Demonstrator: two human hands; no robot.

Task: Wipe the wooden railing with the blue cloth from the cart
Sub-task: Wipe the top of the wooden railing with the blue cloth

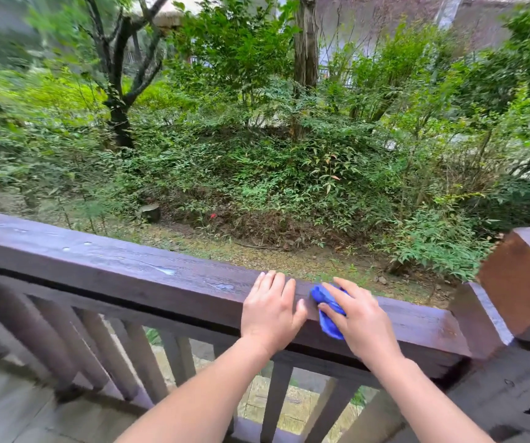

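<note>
- Evidently the fetching part is done: the blue cloth (329,321) lies bunched on top of the wooden railing (113,266), toward its right end and near the corner post (526,282)
- The right hand (359,318) lies over the cloth with its fingers spread; its grip is loose, pressing the cloth down rather than closing round it
- The left hand (270,311) rests flat on the rail just left of the cloth, its grip wide and holding nothing
- Farther left the rail top shows pale droplets and wet streaks (164,270), so that long stretch looks unwiped
- Whether the short stretch between cloth and post has been wiped, I cannot tell
- By my judgement most of the rail is left to do
</note>
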